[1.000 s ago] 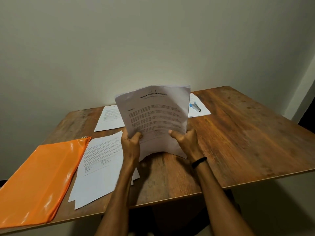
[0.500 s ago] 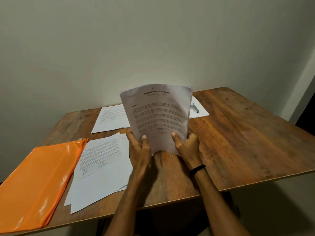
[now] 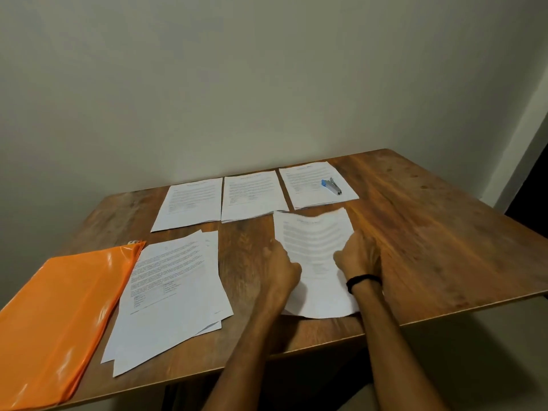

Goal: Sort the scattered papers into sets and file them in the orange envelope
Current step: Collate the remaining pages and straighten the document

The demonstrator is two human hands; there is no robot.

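Left of the fingers (image 3: 360, 247) the envelope (image 3: 59, 315) is glossy orange plastic, catching glare. The sheet (image 3: 314, 241) they hold is matt white paper. The bench (image 3: 430, 232) is grained wood, faintly shiny. Beyond, the stapler (image 3: 331, 186): blue plastic, grey metal.

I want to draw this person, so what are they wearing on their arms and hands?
The left forearm and right forearm are bare, with no sleeves in view. The right hand has a thin black band around its wrist. The left hand has none. No gloves; the picture is too blurry to tell about rings.
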